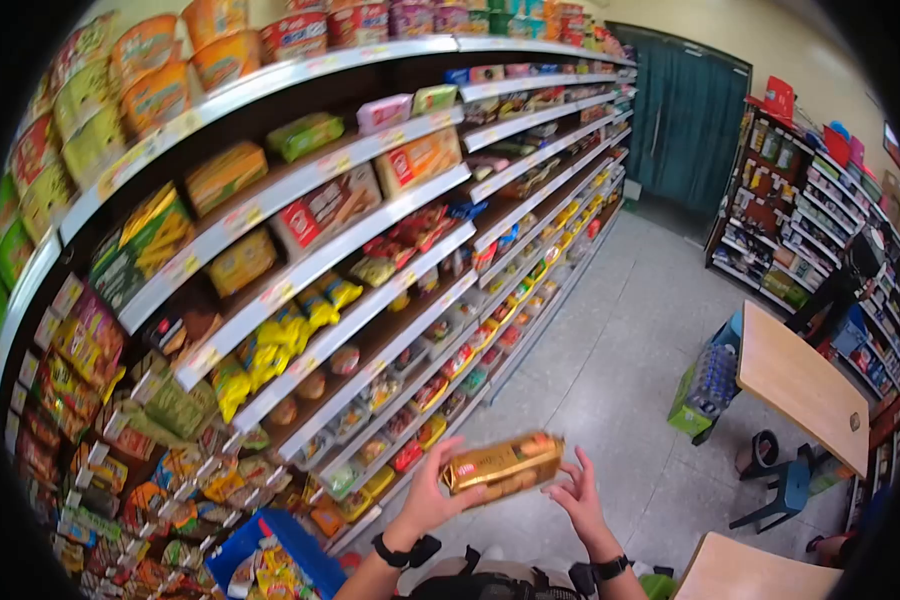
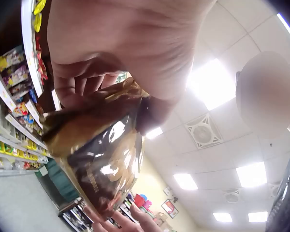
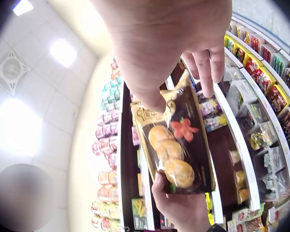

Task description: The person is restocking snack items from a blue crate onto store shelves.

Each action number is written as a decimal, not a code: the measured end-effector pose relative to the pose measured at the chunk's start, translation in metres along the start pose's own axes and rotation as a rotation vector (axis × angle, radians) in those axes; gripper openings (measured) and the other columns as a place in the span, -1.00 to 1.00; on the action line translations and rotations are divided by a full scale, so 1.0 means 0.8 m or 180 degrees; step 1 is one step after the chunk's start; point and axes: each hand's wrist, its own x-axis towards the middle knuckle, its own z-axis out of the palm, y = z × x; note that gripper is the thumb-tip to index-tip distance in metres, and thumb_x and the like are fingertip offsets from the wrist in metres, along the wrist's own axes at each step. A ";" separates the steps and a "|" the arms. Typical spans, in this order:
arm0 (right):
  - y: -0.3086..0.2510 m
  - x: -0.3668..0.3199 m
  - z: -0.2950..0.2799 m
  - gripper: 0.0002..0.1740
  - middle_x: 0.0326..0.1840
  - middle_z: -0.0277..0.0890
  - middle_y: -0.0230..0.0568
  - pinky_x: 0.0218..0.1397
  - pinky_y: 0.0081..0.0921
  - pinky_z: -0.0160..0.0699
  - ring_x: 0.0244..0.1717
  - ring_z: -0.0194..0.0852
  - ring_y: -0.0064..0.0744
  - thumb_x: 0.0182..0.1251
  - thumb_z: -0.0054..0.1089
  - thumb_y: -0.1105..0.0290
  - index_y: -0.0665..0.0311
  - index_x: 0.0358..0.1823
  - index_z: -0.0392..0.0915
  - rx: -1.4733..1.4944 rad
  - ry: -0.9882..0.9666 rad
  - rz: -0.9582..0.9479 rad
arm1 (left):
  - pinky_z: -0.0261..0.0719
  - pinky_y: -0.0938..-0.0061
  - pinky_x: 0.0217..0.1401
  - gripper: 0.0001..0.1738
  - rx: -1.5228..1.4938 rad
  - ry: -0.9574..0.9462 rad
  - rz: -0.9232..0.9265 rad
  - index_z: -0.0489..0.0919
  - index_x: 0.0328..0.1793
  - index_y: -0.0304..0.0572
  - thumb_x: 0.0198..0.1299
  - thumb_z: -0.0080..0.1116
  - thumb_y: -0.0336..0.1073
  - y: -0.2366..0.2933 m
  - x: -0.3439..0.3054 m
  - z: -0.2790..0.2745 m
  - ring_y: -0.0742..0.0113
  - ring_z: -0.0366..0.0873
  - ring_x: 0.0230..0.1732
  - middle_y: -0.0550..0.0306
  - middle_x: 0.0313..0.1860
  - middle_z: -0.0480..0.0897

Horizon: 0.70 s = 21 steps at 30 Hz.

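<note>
Shop shelves [image 1: 280,290] line the left while, near centre, my left hand [image 1: 432,502] grips the gold packet [image 1: 510,467] by one end, my right hand [image 1: 581,502] loosely spread beside the other, so a slackened left grip could drop it.

Grey floor [image 1: 610,310], long shelves [image 1: 360,54], bright ceiling panels [image 2: 211,84]

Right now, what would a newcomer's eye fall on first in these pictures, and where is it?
Probably the gold pastry packet in the left grip, at the bottom centre of the head view. Next come the bright instant-noodle cups lining the top shelf at upper left, then the blue basket holding snack packets at lower left.
</note>
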 end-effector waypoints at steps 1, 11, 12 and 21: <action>-0.008 0.016 -0.019 -0.02 0.41 0.12 -0.05 0.10 -0.48 0.55 0.07 0.47 -0.41 0.27 0.27 0.59 0.17 0.59 -0.19 0.0004 0.0028 -0.0084 | 0.49 0.34 0.24 -0.07 0.0069 0.0036 0.0095 0.22 0.44 -0.20 -0.02 0.52 -0.24 -0.007 0.022 0.014 0.23 0.58 0.15 -0.11 0.13 0.59; -0.007 0.159 -0.215 -0.33 0.24 0.47 -0.20 0.30 -0.38 0.39 0.23 0.41 -0.36 0.26 0.36 0.35 0.30 0.38 0.33 -0.0073 0.0118 0.0168 | 0.59 0.38 0.03 -0.47 0.0286 -0.0170 0.0092 0.50 0.21 -0.25 0.18 0.40 -0.21 -0.061 0.248 0.193 0.31 0.61 -0.06 0.00 -0.03 0.66; 0.000 0.180 -0.241 -0.33 0.25 0.47 -0.20 0.31 -0.39 0.39 0.24 0.40 -0.36 0.27 0.35 0.35 0.29 0.38 0.33 -0.0083 0.0030 0.0151 | 0.57 0.40 0.07 -0.40 0.0295 -0.0293 -0.0089 0.44 0.25 -0.30 0.15 0.42 -0.25 -0.079 0.269 0.211 0.33 0.59 -0.02 0.02 0.00 0.64; -0.164 0.468 -0.440 -0.34 0.28 0.45 -0.25 0.33 -0.41 0.37 0.27 0.37 -0.40 0.32 0.33 0.33 0.28 0.40 0.31 0.0235 -0.0331 -0.0441 | 0.52 0.38 0.16 -0.37 0.0938 -0.0094 0.0322 0.39 0.35 -0.09 0.19 0.38 -0.21 0.022 0.585 0.366 0.29 0.55 0.06 0.00 0.06 0.60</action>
